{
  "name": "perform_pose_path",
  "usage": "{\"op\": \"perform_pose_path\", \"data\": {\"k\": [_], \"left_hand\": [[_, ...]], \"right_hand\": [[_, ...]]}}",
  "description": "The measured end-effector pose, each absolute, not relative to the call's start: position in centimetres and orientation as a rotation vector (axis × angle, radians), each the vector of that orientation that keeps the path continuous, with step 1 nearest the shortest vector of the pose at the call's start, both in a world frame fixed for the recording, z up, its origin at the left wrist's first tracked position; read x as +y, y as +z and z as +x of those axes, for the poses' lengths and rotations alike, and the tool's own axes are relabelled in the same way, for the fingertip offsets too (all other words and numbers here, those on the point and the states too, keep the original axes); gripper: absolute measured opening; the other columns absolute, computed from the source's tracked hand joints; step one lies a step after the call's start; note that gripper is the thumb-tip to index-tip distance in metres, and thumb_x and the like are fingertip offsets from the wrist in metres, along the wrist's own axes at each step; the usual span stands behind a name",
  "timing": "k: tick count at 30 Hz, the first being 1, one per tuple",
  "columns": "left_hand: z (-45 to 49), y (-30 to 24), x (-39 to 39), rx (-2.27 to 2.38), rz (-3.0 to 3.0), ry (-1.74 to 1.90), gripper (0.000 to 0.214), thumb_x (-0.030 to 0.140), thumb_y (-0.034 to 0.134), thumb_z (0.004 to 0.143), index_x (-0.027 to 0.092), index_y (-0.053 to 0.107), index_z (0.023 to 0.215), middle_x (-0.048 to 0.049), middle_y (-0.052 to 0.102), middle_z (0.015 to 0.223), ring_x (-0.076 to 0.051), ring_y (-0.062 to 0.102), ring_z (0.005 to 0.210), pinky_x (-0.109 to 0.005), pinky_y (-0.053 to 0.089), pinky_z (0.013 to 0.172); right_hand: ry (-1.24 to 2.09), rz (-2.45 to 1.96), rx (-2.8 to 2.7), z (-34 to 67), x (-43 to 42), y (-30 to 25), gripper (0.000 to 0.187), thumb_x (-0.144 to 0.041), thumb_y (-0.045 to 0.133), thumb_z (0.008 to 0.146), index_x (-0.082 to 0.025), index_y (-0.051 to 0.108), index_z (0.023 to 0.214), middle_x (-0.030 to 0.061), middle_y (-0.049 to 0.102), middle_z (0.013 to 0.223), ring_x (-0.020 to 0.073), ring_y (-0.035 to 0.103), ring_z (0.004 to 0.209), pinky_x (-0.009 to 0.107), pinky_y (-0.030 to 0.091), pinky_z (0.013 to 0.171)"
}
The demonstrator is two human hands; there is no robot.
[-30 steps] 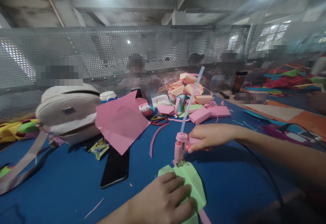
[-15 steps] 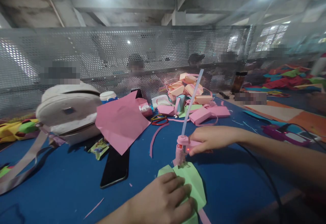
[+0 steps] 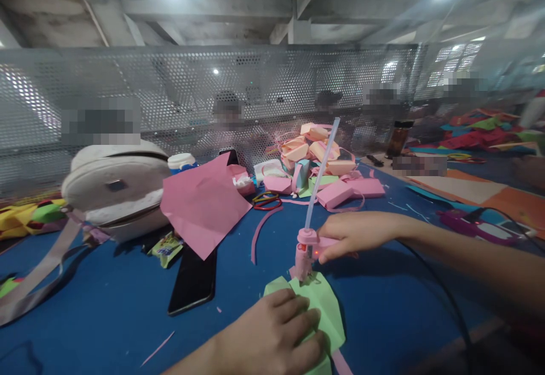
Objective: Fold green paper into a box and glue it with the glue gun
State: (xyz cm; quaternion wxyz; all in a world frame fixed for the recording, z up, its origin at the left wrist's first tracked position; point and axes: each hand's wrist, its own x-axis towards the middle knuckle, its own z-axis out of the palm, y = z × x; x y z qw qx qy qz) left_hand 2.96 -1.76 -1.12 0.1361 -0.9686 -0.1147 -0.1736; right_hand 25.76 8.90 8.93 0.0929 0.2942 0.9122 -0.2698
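Observation:
My right hand (image 3: pixel 351 236) is wrapped round the handle of a pink glue gun (image 3: pixel 305 253), which has a long clear glue stick (image 3: pixel 322 173) standing out of its rear end. The gun points down, its nozzle at the far end of a folded light green paper piece (image 3: pixel 330 307). Over the near left part of that piece lies my left hand (image 3: pixel 283 329), fingers curled on it and holding it against the table. A pink paper strip (image 3: pixel 342 363) shows from under the green paper near the bottom. What the left fingertips grip underneath is partly hidden.
On the blue table (image 3: pixel 128 290) lie a black phone (image 3: pixel 193 281), a pink sheet (image 3: pixel 204 199), scissors (image 3: pixel 267 200) and a snack packet (image 3: pixel 167 249). A white backpack (image 3: pixel 119 187) stands left. Folded paper pieces (image 3: pixel 315 153) pile up before a perforated metal screen (image 3: pixel 170 79). A black cable (image 3: pixel 443 290) runs at right.
The glue gun has shifted very slightly to the right and down at the green paper. My left hand stays where it was.

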Motion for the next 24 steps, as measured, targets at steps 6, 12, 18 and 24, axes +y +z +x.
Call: {"op": "perform_pose_path", "data": {"k": [6, 12, 18, 24], "left_hand": [[2.99, -1.04, -1.76, -0.337, -2.799, -0.491, 0.023, 0.032, 0.040, 0.102, 0.017, 0.057, 0.103, -0.0103, 0.070, 0.102, -0.018, 0.069, 0.089, -0.032, 0.052, 0.085], [2.98, -1.12, -1.75, -0.334, -2.798, -0.503, 0.023, 0.031, 0.041, 0.102, 0.017, 0.060, 0.100, -0.0095, 0.070, 0.101, -0.019, 0.068, 0.089, -0.032, 0.051, 0.085], [3.01, -1.02, -1.78, -0.334, -2.806, -0.506, 0.025, 0.029, 0.038, 0.103, 0.016, 0.060, 0.101, -0.0099, 0.070, 0.100, -0.019, 0.068, 0.090, -0.033, 0.051, 0.085], [3.07, -0.99, -1.74, -0.334, -2.807, -0.523, 0.023, 0.027, 0.039, 0.102, 0.016, 0.059, 0.101, -0.0092, 0.070, 0.096, -0.019, 0.068, 0.088, -0.033, 0.051, 0.084]], "right_hand": [[-0.899, 0.980, 2.634, 25.86, 8.83, 9.24, 0.051, -0.059, 0.051, 0.089, -0.015, 0.056, 0.065, 0.0015, 0.060, 0.058, 0.0144, 0.054, 0.054, 0.024, 0.032, 0.050], [-0.998, 0.975, 2.612, 25.70, 8.54, 9.66, 0.047, -0.052, 0.051, 0.090, -0.016, 0.053, 0.060, 0.0001, 0.058, 0.055, 0.0127, 0.053, 0.051, 0.023, 0.037, 0.052], [-1.108, 0.904, 2.546, 25.65, 8.57, 9.26, 0.052, -0.050, 0.048, 0.092, -0.016, 0.053, 0.053, 0.0011, 0.058, 0.051, 0.0124, 0.052, 0.047, 0.024, 0.040, 0.052], [-1.086, 0.887, 2.578, 25.76, 8.65, 8.89, 0.055, -0.052, 0.047, 0.093, -0.015, 0.054, 0.052, 0.0012, 0.058, 0.050, 0.0119, 0.051, 0.046, 0.023, 0.039, 0.051]]}}
